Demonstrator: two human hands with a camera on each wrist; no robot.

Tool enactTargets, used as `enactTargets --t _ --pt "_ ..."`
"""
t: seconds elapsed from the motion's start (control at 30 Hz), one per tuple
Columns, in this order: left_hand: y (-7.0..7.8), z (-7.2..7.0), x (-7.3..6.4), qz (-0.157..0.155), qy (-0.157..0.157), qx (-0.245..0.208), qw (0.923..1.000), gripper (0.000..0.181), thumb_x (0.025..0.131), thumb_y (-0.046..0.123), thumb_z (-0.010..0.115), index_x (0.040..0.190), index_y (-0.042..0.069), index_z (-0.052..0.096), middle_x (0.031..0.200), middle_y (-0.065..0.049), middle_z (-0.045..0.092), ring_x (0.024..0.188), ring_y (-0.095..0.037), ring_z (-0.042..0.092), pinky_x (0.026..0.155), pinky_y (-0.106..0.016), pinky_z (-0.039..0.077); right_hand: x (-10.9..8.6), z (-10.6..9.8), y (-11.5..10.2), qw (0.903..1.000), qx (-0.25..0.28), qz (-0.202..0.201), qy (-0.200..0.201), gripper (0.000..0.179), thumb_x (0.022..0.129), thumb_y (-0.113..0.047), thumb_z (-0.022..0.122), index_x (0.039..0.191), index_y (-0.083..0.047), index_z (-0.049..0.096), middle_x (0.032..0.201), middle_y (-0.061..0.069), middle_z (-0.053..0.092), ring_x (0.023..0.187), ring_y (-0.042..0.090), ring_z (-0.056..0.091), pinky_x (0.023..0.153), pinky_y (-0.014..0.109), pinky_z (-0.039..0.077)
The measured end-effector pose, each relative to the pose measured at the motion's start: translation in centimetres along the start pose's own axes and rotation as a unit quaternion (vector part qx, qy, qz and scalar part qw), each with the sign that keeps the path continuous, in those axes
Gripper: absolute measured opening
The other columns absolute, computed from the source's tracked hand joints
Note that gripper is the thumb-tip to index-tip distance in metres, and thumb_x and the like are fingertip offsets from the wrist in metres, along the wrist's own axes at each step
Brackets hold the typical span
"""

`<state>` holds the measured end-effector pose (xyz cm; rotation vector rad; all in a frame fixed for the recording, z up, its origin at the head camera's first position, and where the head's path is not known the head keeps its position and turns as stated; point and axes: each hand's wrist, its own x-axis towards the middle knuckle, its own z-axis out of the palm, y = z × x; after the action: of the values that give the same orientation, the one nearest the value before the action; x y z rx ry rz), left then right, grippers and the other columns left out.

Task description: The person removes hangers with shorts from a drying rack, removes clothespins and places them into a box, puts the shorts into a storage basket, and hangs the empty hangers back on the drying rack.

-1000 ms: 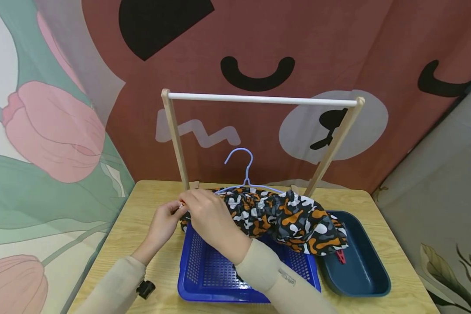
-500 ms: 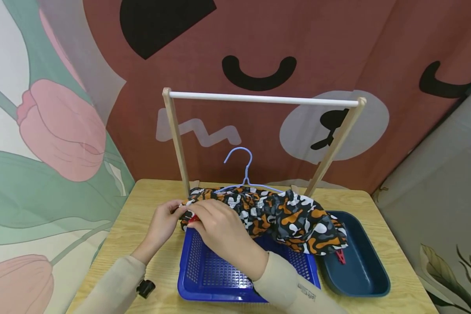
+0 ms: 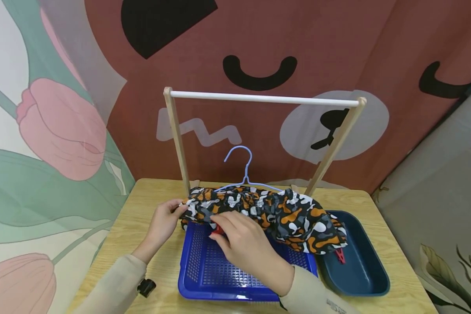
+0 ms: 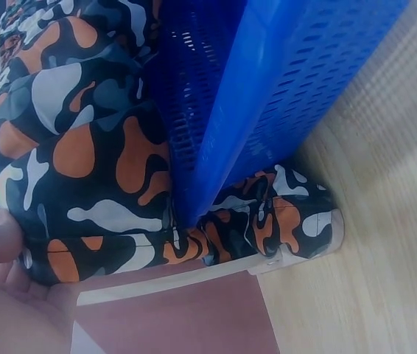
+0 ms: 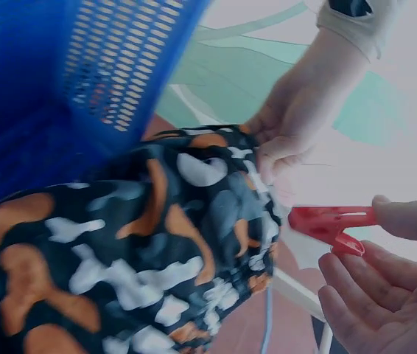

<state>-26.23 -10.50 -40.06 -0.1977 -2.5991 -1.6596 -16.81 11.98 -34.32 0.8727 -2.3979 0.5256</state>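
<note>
A garment (image 3: pixel 298 220) in black, orange, white and grey camouflage print lies bunched over a light-blue hanger (image 3: pixel 248 168), whose hook stands up behind it. My left hand (image 3: pixel 162 224) pinches the garment's left end between thumb and fingers; the left wrist view shows these fingers at the hem. In front of the cloth, my right hand (image 3: pixel 251 244) pinches a red clothespin (image 5: pixel 326 221) between thumb and fingers, apart from the fabric in the right wrist view. Another red clothespin (image 3: pixel 340 255) hangs at the garment's right end.
Beneath the garment stands a blue perforated basket (image 3: pixel 183 279). A dark teal tray (image 3: pixel 370 261) sits to its right. Behind them rises a wooden rack with a white bar (image 3: pixel 263 98), its feet on the wooden table (image 3: pixel 141 205).
My right hand has moved right and toward me, away from the garment's left end, carrying the red clothespin. My left hand keeps its place on the cloth.
</note>
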Motion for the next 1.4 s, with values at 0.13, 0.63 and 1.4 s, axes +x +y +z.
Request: enactTargets --t 0.13,0.63,1.4 --pt "-0.1 -0.1 0.0 0.005 0.005 0.007 0.9999 0.015 0.098 0.006 0.061 0.1 -0.005 0.071 0.09 -0.011 0.069 0.075 -0.017 0.054 0.065 -0.025 0.045 -1.4 -0.3 0.9 0.9998 -0.008 0.013 -0.009 0.032 0.089 -0.026 0.077 0.114 -0.009 0.07 0.107 0.001 0.068 0.1 0.017 0.064 0.088 0.033 0.053" --pt "-0.1 -0.2 -0.1 0.006 0.01 0.016 0.9998 0.015 0.098 0.006 0.062 0.101 -0.004 0.072 0.092 -0.011 0.07 0.078 -0.017 0.057 0.067 -0.025 0.046 -6.4 -1.8 4.0 0.9986 -0.042 0.03 0.011 0.033 0.097 -0.032 0.065 0.118 -0.007 0.069 0.107 0.003 0.069 0.098 0.021 0.066 0.084 0.04 0.054" --pt "-0.1 -0.2 -0.2 0.007 0.008 0.021 0.9997 0.014 0.098 0.007 0.062 0.099 -0.003 0.072 0.092 -0.01 0.069 0.079 -0.018 0.055 0.067 -0.026 0.045 -12.6 -7.1 7.2 0.9908 -0.05 0.124 0.018 0.037 0.081 -0.015 0.082 0.115 -0.008 0.071 0.107 0.002 0.068 0.094 0.019 0.067 0.073 0.039 0.057"
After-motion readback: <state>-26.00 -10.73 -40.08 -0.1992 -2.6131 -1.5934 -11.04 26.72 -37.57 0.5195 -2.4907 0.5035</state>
